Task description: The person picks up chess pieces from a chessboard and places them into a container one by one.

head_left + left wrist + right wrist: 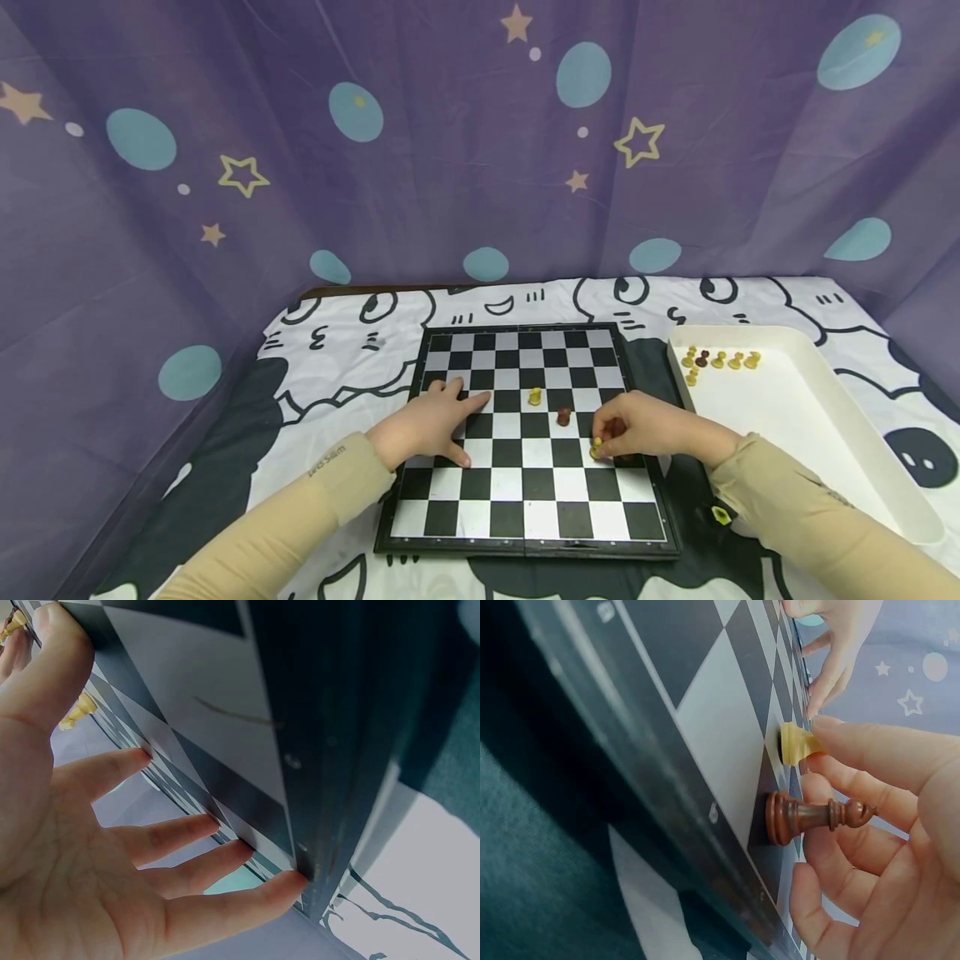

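The chessboard [507, 495] lies flat with black and white squares. My left hand [431, 421] rests on its left side, fingers spread and fingertips on the squares. On the right side, my right hand [637, 425] pinches a small yellow chess piece [799, 744] between thumb and finger, its base at or just above a square; its top is hidden. A brown bishop [810, 817] stands beside it, under the curled fingers. Nearer the middle are a yellow knight-like piece [535, 397] and a brown piece [564, 417], whose kind is unclear.
Right of the board sits a white tray [810, 433] with several yellow pieces [736, 360] and one brown piece [702, 358] in its far left corner. The cloth [480, 302] is patterned black and white. A purple curtain [465, 200] hangs behind.
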Motion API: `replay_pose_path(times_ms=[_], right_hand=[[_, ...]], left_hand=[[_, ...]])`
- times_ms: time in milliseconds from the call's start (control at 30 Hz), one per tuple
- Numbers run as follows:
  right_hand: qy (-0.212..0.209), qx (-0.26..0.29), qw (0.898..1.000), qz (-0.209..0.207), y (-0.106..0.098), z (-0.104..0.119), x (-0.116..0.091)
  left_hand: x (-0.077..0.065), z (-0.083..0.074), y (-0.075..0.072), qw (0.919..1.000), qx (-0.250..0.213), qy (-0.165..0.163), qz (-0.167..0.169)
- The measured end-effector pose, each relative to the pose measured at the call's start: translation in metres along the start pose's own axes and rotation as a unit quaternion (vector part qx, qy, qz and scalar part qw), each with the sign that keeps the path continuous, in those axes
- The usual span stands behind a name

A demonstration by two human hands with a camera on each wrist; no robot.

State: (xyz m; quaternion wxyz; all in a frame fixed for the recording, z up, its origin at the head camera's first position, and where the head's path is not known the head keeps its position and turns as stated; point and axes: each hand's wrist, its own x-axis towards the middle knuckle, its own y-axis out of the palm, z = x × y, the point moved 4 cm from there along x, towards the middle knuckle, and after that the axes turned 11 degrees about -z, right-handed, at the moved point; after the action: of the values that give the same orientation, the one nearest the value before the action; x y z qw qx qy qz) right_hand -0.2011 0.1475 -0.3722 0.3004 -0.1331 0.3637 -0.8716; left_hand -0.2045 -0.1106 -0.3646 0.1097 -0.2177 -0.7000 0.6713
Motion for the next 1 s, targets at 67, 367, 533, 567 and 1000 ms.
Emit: replay_pose_path(times_ms=[67, 367, 533, 567, 1000], right_hand=[[-0.002, 0.002, 1.0, -0.001, 0.0, 0.001, 0.0], [-0.001, -0.001, 1.0, -0.013, -0.003, 0.002, 0.0], [-0.004, 0.003, 1.0, -0.025, -0.007, 0.003, 0.002], [-0.006, 0.001, 1.0, -0.029, -0.007, 0.003, 0.002], [-0.018, -0.012, 0.997, -0.068, -0.019, 0.006, 0.003]], left_hand=[[0.0, 0.0, 0.0, 1.0, 0.001, 0.001, 0.0], [0.0, 0.0, 0.0, 1.0, -0.001, -0.002, 0.003], [0.0, -0.001, -0.001, 1.0, 0.0, -0.004, 0.005], [0.0, -0.001, -0.001, 1.0, -0.001, -0.004, 0.004], [0.001, 0.0, 0.0, 1.0, 0.006, 0.001, 0.005]])
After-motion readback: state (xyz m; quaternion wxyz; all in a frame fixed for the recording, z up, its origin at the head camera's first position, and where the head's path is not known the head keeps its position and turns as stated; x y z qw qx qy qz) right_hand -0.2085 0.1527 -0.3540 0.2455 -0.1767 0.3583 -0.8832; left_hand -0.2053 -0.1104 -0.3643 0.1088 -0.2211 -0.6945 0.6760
